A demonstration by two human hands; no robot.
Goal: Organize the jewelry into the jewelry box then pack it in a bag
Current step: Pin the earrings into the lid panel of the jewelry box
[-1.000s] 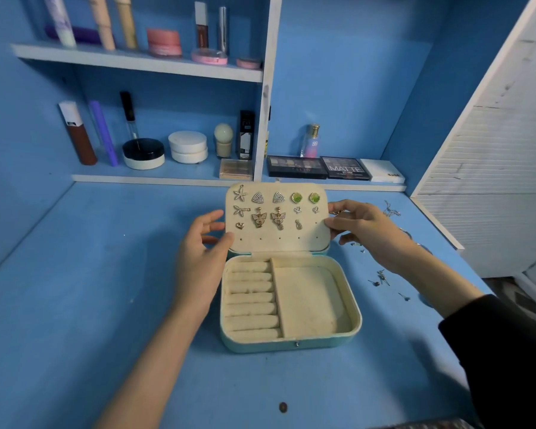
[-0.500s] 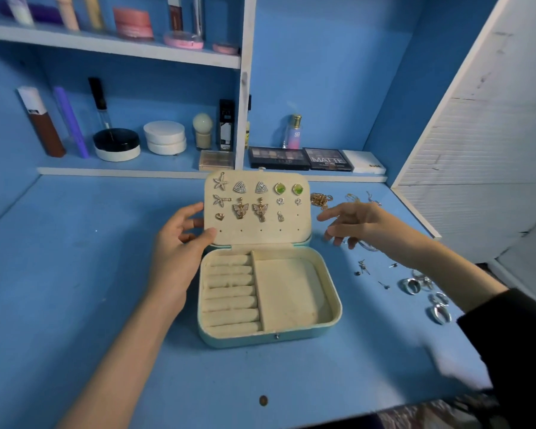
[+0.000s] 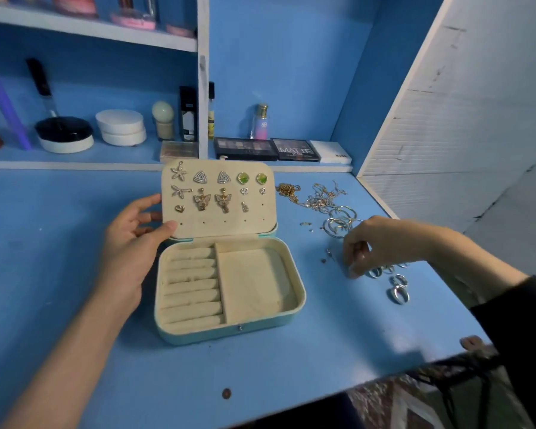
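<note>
An open mint-green jewelry box (image 3: 229, 331) sits on the blue table (image 3: 59, 243). Its raised lid (image 3: 218, 224) carries several earrings pinned in rows. The ring rolls and the side compartment below hold nothing. My left hand (image 3: 133, 239) holds the lid's left edge, thumb in front and fingers behind. My right hand (image 3: 375, 246) is right of the box, its curled fingertips down on a small silver ring (image 3: 351, 270) on the table. More silver rings (image 3: 398, 289) lie beside it. Gold and silver chains (image 3: 313, 196) and hoops (image 3: 341, 221) lie farther back.
Behind the box, shelves hold makeup palettes (image 3: 266, 148), round jars (image 3: 121, 126), bottles and tubes. A white slatted panel (image 3: 446, 119) closes off the right side. The table's front edge runs diagonally at lower right, with patterned fabric (image 3: 430, 397) below it. A small brown spot (image 3: 226, 393) marks the table near the front.
My right hand left the lid's right edge and moved right and toward me, down onto the loose rings. The view shifted right, so the jewelry pile shows. My left hand stayed on the lid.
</note>
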